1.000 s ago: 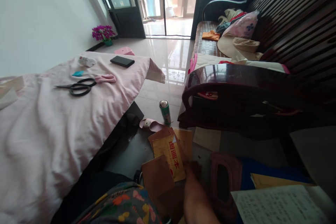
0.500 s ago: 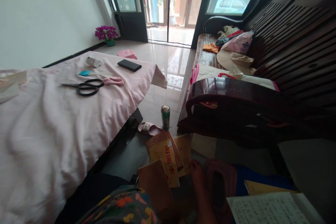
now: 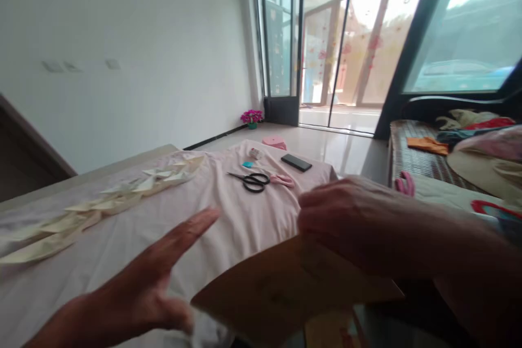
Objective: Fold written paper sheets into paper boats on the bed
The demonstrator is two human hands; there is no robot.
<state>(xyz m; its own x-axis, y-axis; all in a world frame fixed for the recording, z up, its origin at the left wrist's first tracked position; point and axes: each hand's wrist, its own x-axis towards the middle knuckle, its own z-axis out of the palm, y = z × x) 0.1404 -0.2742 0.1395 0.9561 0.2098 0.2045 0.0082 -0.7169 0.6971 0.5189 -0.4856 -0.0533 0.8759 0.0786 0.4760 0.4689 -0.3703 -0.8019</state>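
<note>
My right hand (image 3: 338, 217) grips the upper edge of a brown paper-covered booklet (image 3: 277, 288), its fingers closed; the booklet is tilted and blurred by motion. Low on the left, my left hand (image 3: 134, 283) is above the pale pink cloth (image 3: 228, 228), thumb and fingers apart and nothing in it. Black-handled scissors (image 3: 243, 177) lie farther back on the cloth. Around them are a pink fabric piece (image 3: 283, 180), a small blue piece (image 3: 247, 165), a whitish object with red marks (image 3: 255, 154) and a dark phone-like slab (image 3: 296, 162).
A row of folded cream papers (image 3: 134, 193) runs along the left side of the cloth. Beyond the table stand a pink stool (image 3: 274, 143) and purple flowers (image 3: 252, 116). At right, a wooden bench (image 3: 397, 147) carries clothes and an orange cloth (image 3: 427, 145).
My view has lifted and swung left. The right hand, low by the booklets on the floor before, is now raised with a brown booklet. My left hand has come into view.
</note>
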